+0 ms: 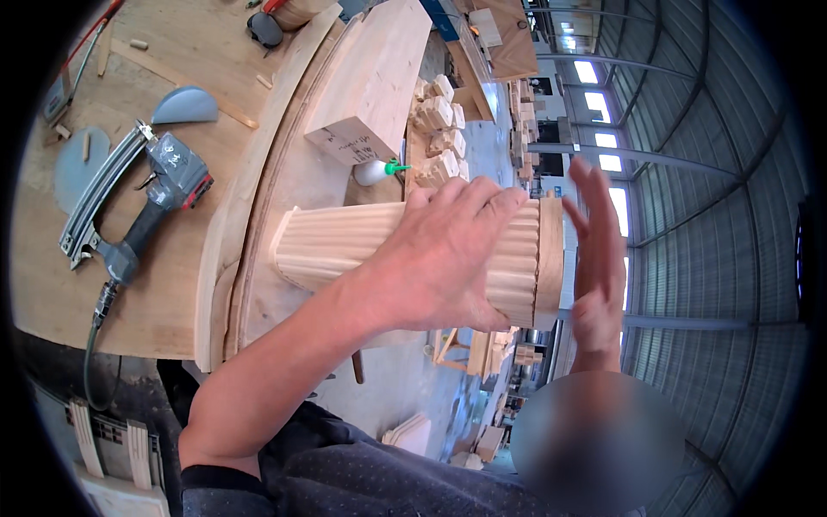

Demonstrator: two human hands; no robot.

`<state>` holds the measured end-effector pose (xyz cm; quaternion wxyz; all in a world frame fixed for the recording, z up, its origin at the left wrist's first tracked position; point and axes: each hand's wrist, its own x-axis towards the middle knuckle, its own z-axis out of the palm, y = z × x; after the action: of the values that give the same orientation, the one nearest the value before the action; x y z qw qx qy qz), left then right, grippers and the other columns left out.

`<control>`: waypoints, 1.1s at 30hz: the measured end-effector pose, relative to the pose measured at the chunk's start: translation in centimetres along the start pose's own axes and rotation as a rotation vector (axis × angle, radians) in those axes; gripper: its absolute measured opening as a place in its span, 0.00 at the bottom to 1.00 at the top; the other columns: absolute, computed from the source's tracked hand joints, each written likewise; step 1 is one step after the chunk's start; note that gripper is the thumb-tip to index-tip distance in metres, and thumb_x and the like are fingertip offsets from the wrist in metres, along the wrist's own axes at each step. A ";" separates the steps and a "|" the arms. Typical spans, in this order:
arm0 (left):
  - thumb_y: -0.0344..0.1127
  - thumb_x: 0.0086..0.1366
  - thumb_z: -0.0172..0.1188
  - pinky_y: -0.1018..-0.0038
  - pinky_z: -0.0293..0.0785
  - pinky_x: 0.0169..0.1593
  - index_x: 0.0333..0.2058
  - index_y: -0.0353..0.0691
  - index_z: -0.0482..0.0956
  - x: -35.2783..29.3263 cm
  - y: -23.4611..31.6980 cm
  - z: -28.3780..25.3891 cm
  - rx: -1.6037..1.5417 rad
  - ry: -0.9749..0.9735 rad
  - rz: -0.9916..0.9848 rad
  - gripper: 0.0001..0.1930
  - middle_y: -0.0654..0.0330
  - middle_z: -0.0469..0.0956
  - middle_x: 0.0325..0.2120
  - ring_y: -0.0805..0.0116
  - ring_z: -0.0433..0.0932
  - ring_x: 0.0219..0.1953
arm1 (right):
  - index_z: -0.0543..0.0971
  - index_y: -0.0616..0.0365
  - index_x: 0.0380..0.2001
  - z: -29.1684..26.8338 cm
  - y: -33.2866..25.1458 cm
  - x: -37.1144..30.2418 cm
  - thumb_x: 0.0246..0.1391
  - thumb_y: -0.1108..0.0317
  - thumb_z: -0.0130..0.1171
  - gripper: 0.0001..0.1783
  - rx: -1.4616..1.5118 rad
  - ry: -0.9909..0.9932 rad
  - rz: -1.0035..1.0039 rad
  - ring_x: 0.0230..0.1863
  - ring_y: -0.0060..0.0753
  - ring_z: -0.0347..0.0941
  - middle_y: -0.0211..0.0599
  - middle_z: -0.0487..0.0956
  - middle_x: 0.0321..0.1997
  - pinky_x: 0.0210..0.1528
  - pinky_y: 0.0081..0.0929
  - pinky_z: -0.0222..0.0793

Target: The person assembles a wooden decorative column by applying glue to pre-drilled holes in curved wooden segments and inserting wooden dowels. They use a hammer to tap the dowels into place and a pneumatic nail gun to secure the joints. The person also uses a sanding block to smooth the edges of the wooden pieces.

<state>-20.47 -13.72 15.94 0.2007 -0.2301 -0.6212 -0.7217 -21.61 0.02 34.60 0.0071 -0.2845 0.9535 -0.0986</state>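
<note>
A tapered, fluted wooden furniture leg (332,237) spans the middle of the view, its narrower end at the pale worktop on the left. My left hand (435,250) is wrapped over it nearer the wide end, back of the hand toward me and thumb along the lower side. That wide end carries a plain wooden cap (551,258). Just to the right of the cap, my right hand (596,250) is raised with fingers stretched out, holding nothing and smeared by motion. A white bottle with a green nozzle (372,172) stands just beyond the leg.
Behind the leg lies a large wooden block (375,82). A pneumatic nail gun (172,172) with an air hose rests on the bench at left, near a translucent half-round piece (186,105). Several shaped wooden parts (439,129) are grouped beyond the bottle.
</note>
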 end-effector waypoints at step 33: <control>0.47 0.47 0.83 0.59 0.63 0.69 0.67 0.32 0.66 -3.9 2.8 0.0 0.206 0.179 -0.013 0.52 0.51 0.72 0.57 0.55 0.71 0.61 | 0.55 0.49 0.79 -3.8 9.6 -13.2 0.74 0.35 0.35 0.42 2.145 0.145 0.086 0.74 0.82 0.58 0.68 0.58 0.78 0.67 0.77 0.65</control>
<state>-15.71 -14.14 15.98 0.2731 -0.1390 -0.6731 -0.6731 -15.97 15.79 35.93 0.1999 -0.0897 0.3769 -0.9000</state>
